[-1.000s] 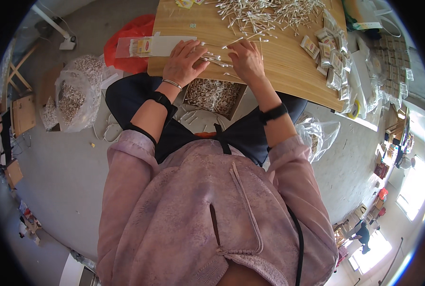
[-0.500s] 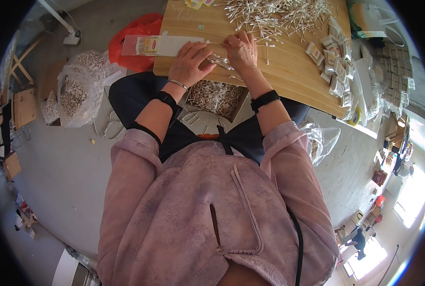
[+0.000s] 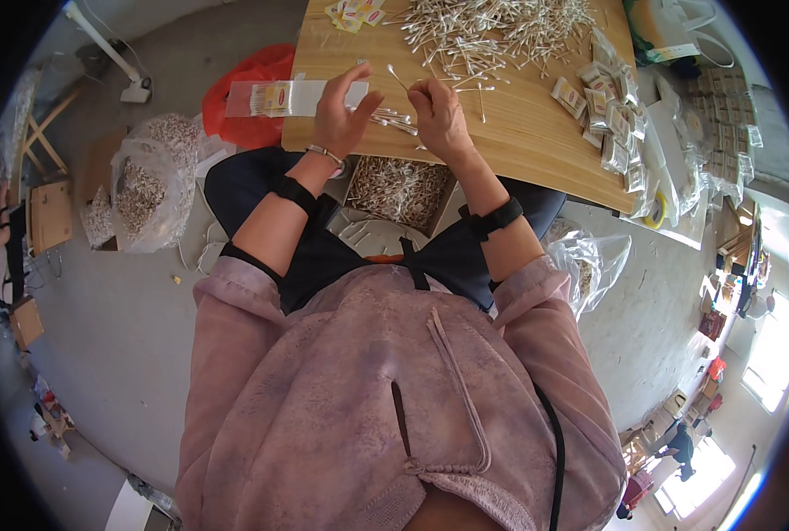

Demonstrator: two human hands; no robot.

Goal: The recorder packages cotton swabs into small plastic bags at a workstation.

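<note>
Hands work at the near edge of the wooden desk (image 3: 536,133). Left hand (image 3: 341,111) has its grip spread, fingers raised, palm over a small bundle of cotton swabs (image 3: 390,118). Right hand (image 3: 439,115) pinches the bundle's other end. A loose swab pile (image 3: 492,31) lies beyond; packed sachets (image 3: 611,106) sit right.

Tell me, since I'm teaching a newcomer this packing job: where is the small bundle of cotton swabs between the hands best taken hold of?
Probably at its middle, pinched across the sticks. The bundle of cotton swabs lies roughly level between the left hand and right hand, its tips pointing to either side. A grip from above, around the sticks' mid-length, would likely keep them aligned and leave the soft tips free.
</note>
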